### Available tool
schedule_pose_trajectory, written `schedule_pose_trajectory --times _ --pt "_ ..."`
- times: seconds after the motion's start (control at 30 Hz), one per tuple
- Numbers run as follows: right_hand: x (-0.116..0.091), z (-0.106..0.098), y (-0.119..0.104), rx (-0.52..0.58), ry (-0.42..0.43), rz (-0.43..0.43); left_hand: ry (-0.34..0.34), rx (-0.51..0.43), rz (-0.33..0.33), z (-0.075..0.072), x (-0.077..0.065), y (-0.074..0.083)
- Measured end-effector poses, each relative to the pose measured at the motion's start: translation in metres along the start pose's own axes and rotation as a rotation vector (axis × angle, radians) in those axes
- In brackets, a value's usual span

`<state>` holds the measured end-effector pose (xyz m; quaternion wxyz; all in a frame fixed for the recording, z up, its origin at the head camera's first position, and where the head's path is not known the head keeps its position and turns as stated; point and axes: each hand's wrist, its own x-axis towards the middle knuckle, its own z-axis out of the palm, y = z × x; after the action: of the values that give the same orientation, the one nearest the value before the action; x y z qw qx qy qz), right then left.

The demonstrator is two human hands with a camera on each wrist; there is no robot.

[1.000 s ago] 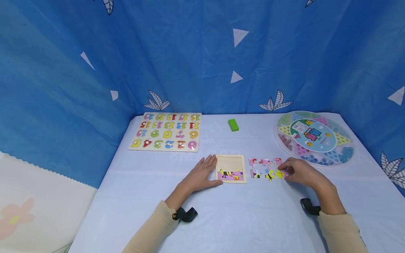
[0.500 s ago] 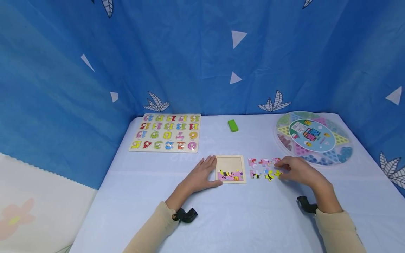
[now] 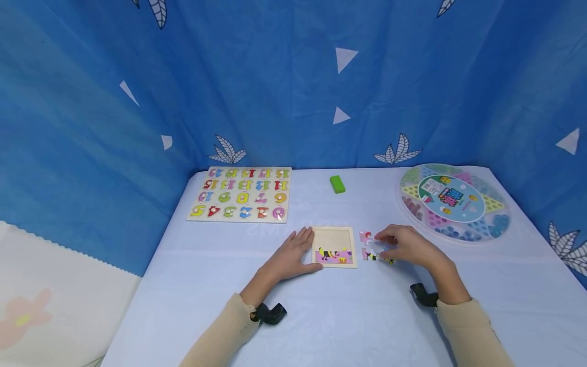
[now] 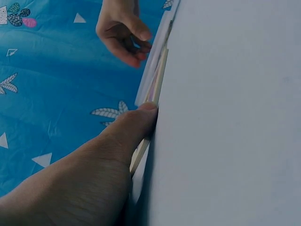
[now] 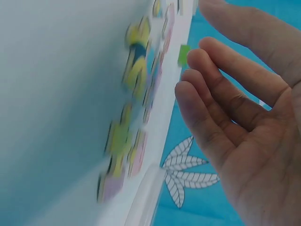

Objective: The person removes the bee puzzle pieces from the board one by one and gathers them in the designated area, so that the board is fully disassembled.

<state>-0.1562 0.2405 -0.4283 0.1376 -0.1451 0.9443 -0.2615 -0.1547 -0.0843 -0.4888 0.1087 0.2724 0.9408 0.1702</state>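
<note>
My left hand point(image 3: 290, 258) rests at the left side of a small square wooden puzzle board point(image 3: 332, 238), thumb at its lower left corner and fingertips at its upper left. In the left wrist view the thumb point(image 4: 127, 125) lies against the board's edge. A strip with a bee picture fills the lower part of the board. Right of it lie two rows of jigsaw pieces point(image 3: 369, 254), some hidden by my right hand point(image 3: 408, 246), which hovers over them with bent fingers. In the right wrist view nothing shows between those fingers; a yellow-and-black piece point(image 5: 138, 59) lies below.
A number peg puzzle point(image 3: 243, 194) lies at the back left of the white table. A green block point(image 3: 337, 184) sits at the back middle. At the back right is a round clear case point(image 3: 454, 201) of coloured beads. A blue curtain point(image 3: 293, 81) stands behind.
My right hand has moved left along the jigsaw pieces, from the right end of the rows towards their middle. The left hand stays on the puzzle board.
</note>
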Motion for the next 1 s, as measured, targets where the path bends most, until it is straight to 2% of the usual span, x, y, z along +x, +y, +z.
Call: schedule_pose_trajectory --times 0.37,0.67,1.0 --pt "0.016 0.012 -0.024 -0.009 -0.007 -0.023 -0.005 0.006 -0.001 -0.002 -0.001 0.001" --pt "0.028 0.024 -0.048 -0.014 -0.002 -0.126 0.001 0.006 0.001 -0.001 -0.001 0.001" --pt "0.043 0.04 -0.076 -0.029 -0.018 -0.189 -0.003 0.024 -0.014 0.0 0.0 0.002"
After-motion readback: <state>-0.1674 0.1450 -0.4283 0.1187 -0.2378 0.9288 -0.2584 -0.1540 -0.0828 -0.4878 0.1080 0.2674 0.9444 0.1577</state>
